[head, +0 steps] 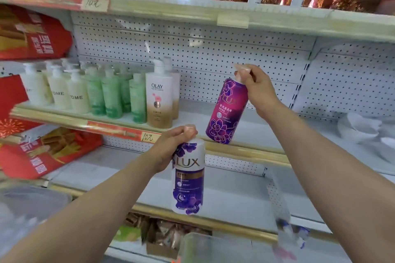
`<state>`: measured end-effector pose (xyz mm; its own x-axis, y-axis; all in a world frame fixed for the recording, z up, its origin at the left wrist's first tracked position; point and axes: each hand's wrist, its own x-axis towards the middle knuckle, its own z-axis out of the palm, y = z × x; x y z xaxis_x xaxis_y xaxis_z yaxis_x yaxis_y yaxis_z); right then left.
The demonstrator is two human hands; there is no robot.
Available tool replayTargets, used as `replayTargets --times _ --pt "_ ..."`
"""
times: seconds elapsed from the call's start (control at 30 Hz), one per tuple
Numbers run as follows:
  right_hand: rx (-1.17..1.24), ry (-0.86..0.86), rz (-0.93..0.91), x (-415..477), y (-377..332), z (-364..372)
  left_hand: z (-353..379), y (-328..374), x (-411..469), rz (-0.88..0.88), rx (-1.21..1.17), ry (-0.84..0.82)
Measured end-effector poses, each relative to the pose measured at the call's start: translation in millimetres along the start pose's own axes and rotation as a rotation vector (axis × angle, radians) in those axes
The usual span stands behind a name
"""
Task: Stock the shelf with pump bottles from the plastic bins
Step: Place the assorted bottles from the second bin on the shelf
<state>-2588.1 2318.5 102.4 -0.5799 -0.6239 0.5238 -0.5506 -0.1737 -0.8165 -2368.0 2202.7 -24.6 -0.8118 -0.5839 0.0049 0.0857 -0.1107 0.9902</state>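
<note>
My left hand [171, 145] grips the pump top of a white and purple LUX bottle [188, 179], which hangs upright in front of the lower shelf. My right hand [254, 89] holds a magenta LUX bottle [226, 111] by its pump, tilted, in front of the middle shelf [245, 130]. On that shelf's left part stand cream bottles [62, 89], green bottles [111, 94] and an Olay bottle [159, 96]. To the right of the Olay bottle the shelf surface is bare.
A clear plastic bin [27, 205] sits at the lower left and another bin's rim [213, 241] at the bottom centre. Red boxes [32, 34] fill the left bay. White bowls [361, 128] lie on the right shelf. The bottom shelf holds snack packets [162, 232].
</note>
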Motion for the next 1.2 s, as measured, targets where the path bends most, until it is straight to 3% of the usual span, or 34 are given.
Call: replayTargets --times 0.47,0.93,1.2 --pt "-0.054 -0.205 0.098 87 42 115 -83 -1 40 -0.035 0.048 -0.164" --pt "-0.003 -0.329 0.149 104 38 137 -117 -8 67 -0.079 -0.016 -0.174" --pt "-0.077 -0.312 0.101 105 45 126 -109 -4 78 -0.067 -0.018 -0.222"
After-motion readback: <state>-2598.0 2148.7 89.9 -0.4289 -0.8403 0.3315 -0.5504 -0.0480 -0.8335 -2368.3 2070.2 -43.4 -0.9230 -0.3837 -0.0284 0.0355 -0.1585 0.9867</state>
